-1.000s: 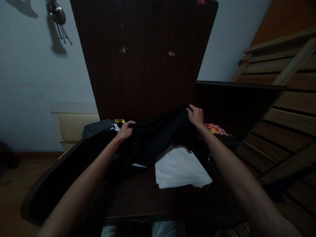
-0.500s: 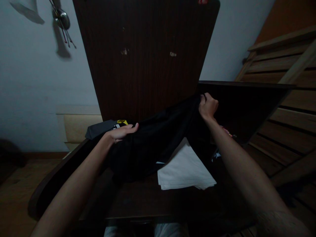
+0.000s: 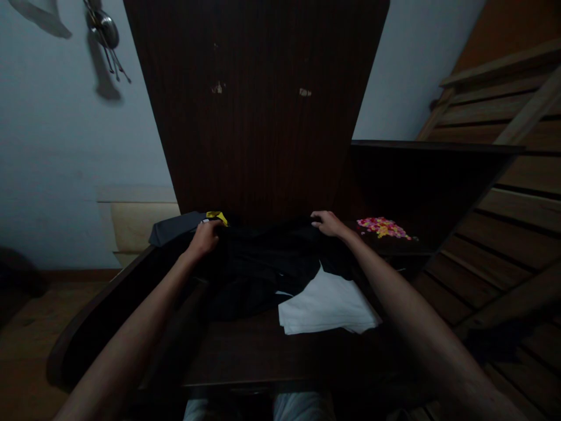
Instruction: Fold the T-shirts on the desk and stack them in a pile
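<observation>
Worktop point(image 3: 245, 365) comes first, its near edge just beyond the person's pale trousers point(image 3: 302, 407). On it, right of centre, lies white cloth point(image 3: 326, 304), folded flat; its far part runs under black cloth point(image 3: 267, 257), which lies loosely creased across the worktop between the two hands. The left hand point(image 3: 205, 238) has its fingers curled onto the black cloth's far left corner; the right hand point(image 3: 328, 224) pinches the far edge farther right. Holding two separated points probably keeps that edge drawn out while the nearer folds rest, supported, on the wood. Tips are too dark to judge how firm either grip is. Just beside the left hand sit a grey item point(image 3: 175, 228) and a yellow patch point(image 3: 218, 217), seemingly pushed aside for room. Beyond the right forearm is a pink-and-yellow heap point(image 3: 382, 227); behind everything, an upright dark panel point(image 3: 263, 128).
</observation>
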`<state>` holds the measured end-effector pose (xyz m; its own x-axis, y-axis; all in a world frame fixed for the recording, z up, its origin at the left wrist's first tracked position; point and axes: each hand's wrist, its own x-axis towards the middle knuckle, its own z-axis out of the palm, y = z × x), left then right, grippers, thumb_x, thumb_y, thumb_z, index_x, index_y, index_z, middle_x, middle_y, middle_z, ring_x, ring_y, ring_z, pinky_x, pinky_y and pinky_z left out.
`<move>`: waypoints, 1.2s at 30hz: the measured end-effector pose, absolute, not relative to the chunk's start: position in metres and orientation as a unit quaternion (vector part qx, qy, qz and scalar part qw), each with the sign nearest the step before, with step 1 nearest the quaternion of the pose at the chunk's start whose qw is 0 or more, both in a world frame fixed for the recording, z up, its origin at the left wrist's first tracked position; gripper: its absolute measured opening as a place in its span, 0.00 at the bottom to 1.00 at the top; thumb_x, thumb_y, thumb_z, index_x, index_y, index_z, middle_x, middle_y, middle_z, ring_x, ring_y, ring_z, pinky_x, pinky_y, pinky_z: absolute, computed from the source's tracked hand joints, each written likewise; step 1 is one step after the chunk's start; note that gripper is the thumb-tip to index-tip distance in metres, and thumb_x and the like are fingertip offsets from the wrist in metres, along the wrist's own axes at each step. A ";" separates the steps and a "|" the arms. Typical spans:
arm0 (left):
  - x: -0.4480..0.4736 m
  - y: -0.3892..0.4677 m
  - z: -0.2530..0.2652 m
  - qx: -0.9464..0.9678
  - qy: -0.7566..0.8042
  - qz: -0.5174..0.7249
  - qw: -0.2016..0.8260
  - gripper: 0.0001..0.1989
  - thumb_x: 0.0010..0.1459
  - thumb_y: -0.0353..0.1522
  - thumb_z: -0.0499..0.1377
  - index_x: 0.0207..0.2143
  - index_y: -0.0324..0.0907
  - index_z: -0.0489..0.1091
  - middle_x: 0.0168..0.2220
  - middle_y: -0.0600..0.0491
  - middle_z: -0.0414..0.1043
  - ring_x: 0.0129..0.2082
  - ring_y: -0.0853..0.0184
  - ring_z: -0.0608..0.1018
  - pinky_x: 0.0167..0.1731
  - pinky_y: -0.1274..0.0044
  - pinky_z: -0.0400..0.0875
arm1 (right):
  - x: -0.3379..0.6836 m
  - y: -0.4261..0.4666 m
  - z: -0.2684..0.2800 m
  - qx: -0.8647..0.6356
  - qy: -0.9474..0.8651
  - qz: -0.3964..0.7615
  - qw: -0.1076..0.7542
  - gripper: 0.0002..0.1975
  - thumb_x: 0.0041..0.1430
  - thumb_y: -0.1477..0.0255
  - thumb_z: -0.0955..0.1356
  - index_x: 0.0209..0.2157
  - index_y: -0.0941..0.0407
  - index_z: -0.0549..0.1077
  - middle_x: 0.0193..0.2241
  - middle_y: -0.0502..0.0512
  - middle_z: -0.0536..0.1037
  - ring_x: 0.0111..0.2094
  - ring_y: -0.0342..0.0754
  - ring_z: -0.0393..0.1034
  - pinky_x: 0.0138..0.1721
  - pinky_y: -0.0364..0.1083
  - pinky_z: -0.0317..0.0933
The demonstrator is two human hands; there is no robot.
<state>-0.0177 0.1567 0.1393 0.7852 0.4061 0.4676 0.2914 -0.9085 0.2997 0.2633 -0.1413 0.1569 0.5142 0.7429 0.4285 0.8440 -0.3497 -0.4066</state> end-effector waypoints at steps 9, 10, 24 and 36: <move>-0.011 0.130 0.114 0.980 0.055 0.189 -0.042 0.16 0.51 0.20 0.51 0.33 0.42 0.76 0.37 0.41 0.76 0.44 0.53 0.76 0.48 0.63 0.67 | 0.261 -0.130 0.118 -0.847 -0.421 -0.043 0.321 0.11 0.43 0.84 0.66 0.27 0.55 0.74 0.30 0.53 0.79 0.36 0.49 0.73 0.38 0.44 0.64; -0.009 0.130 0.113 0.980 0.057 0.192 -0.013 0.17 0.49 0.20 0.51 0.32 0.42 0.76 0.36 0.42 0.76 0.43 0.54 0.76 0.47 0.64 0.68 | 0.261 -0.129 0.116 -0.845 -0.408 -0.038 0.343 0.10 0.44 0.83 0.67 0.27 0.55 0.74 0.30 0.52 0.79 0.36 0.48 0.73 0.38 0.44 0.64; -0.025 0.128 0.142 0.843 0.139 0.052 0.516 0.18 0.45 0.48 0.64 0.27 0.42 0.74 0.28 0.50 0.76 0.26 0.62 0.77 0.29 0.72 0.71 | 0.256 -0.169 0.145 -0.775 -0.417 0.305 0.364 0.14 0.41 0.62 0.75 0.26 0.57 0.75 0.24 0.50 0.75 0.28 0.46 0.68 0.30 0.43 0.61; 0.012 0.132 0.127 0.946 0.225 0.148 0.182 0.11 0.57 0.37 0.56 0.35 0.40 0.73 0.37 0.48 0.78 0.40 0.60 0.78 0.39 0.73 0.68 | 0.269 -0.138 0.122 -0.868 -0.428 0.169 0.188 0.10 0.46 0.69 0.73 0.32 0.57 0.73 0.32 0.51 0.77 0.36 0.47 0.71 0.32 0.40 0.60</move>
<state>0.0118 0.1320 0.1270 0.8555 0.4786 0.1975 0.3710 -0.8328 0.4108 0.2685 -0.1377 0.1217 0.5771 0.8059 -0.1321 0.6789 -0.5633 -0.4708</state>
